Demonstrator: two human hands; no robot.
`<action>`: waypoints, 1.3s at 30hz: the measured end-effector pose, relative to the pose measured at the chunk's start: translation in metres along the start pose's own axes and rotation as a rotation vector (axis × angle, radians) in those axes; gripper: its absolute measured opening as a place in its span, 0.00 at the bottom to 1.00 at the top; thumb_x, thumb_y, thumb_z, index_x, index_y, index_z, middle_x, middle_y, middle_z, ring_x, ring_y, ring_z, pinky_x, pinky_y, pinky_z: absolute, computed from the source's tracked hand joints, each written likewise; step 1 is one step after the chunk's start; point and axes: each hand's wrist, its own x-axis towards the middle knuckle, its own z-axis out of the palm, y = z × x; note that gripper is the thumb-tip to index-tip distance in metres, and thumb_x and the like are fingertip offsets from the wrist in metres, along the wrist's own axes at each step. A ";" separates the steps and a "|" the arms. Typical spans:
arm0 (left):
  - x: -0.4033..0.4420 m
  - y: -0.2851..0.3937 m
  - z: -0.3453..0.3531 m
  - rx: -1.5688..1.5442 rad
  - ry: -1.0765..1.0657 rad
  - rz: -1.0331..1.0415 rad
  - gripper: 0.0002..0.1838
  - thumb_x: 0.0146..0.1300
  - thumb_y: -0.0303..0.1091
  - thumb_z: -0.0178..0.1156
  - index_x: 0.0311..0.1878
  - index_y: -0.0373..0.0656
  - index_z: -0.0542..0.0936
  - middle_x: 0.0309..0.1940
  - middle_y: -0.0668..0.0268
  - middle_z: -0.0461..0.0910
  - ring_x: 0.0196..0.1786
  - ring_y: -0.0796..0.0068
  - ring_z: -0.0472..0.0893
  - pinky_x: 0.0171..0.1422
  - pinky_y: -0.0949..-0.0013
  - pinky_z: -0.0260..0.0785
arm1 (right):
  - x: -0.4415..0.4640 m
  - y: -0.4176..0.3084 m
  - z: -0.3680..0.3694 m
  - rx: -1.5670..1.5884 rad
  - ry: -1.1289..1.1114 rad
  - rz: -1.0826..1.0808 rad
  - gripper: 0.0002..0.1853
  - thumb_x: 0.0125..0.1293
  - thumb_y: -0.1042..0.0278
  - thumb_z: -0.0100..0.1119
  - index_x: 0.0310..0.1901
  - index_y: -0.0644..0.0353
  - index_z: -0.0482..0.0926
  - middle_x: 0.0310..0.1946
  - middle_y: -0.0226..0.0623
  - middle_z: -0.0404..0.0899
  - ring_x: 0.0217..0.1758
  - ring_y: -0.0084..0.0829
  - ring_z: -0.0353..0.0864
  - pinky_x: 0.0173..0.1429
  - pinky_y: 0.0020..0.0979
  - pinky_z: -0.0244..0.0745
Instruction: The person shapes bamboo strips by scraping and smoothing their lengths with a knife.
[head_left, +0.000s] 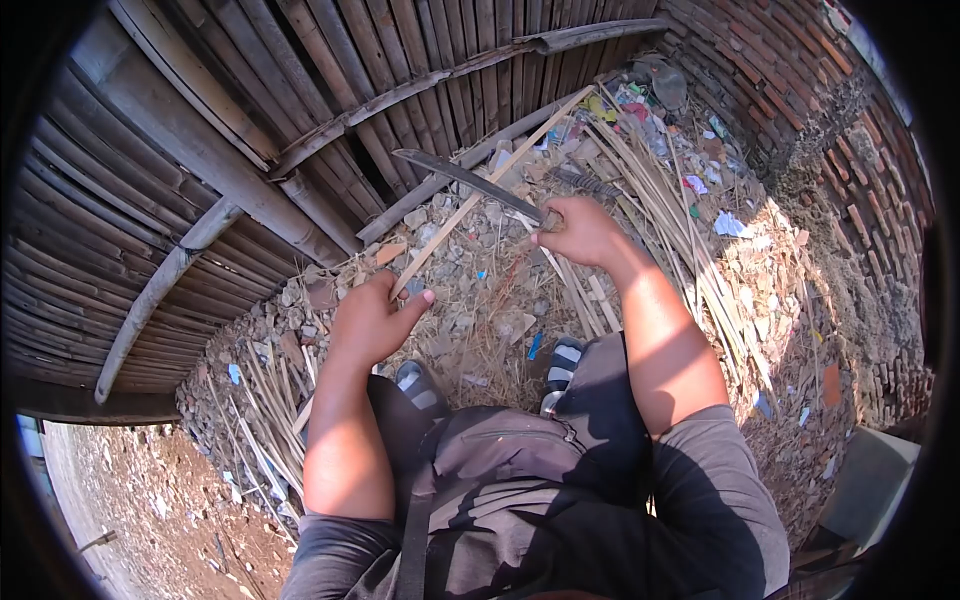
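Note:
In the head view, my left hand (372, 318) is closed around the lower end of a long pale bamboo strip (438, 238), which slants away up and to the right. My right hand (590, 232) grips the short handle of a machete (478, 184). Its dark blade points to the upper left and crosses the strip; whether the two touch, I cannot tell. Right of the machete lies a bundle of similar bamboo strips (668, 212) on the ground.
More thin strips (262, 425) lie at the left. A bamboo wall (400, 60) rises ahead and a brick wall (770, 70) at the right. Rubble and litter (470, 270) cover the ground between my sandalled feet (420, 385). A pale block (875, 485) stands lower right.

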 end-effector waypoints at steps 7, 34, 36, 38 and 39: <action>0.003 -0.003 0.012 -0.104 0.020 0.079 0.31 0.63 0.62 0.72 0.40 0.37 0.83 0.25 0.52 0.83 0.31 0.50 0.85 0.40 0.52 0.75 | -0.012 -0.045 -0.001 -0.112 -0.156 -0.099 0.24 0.61 0.50 0.76 0.51 0.59 0.85 0.41 0.55 0.87 0.50 0.56 0.87 0.55 0.48 0.80; -0.002 0.011 0.002 -0.020 0.262 0.235 0.23 0.65 0.52 0.73 0.42 0.38 0.81 0.25 0.51 0.81 0.32 0.45 0.85 0.39 0.49 0.75 | -0.014 -0.032 -0.014 0.038 0.196 -0.021 0.20 0.61 0.53 0.74 0.51 0.55 0.86 0.38 0.54 0.87 0.46 0.57 0.87 0.51 0.49 0.81; -0.002 0.010 0.004 -0.016 0.309 0.251 0.22 0.65 0.50 0.74 0.42 0.39 0.82 0.25 0.52 0.81 0.33 0.46 0.85 0.39 0.50 0.75 | -0.015 -0.037 -0.013 0.052 0.196 -0.113 0.18 0.61 0.56 0.76 0.48 0.58 0.86 0.34 0.54 0.85 0.41 0.55 0.86 0.47 0.46 0.79; 0.001 0.008 0.008 -0.012 0.348 0.275 0.22 0.65 0.50 0.74 0.43 0.39 0.82 0.25 0.53 0.81 0.33 0.46 0.85 0.39 0.50 0.75 | -0.017 -0.038 -0.013 0.040 0.207 -0.195 0.17 0.61 0.58 0.76 0.46 0.59 0.85 0.32 0.53 0.84 0.37 0.54 0.85 0.44 0.44 0.78; 0.000 0.009 0.007 -0.015 0.323 0.260 0.22 0.65 0.50 0.74 0.43 0.39 0.81 0.25 0.53 0.81 0.33 0.46 0.85 0.39 0.50 0.75 | -0.017 -0.038 -0.014 0.018 0.216 -0.232 0.17 0.61 0.59 0.76 0.46 0.59 0.85 0.31 0.53 0.84 0.36 0.54 0.85 0.43 0.44 0.77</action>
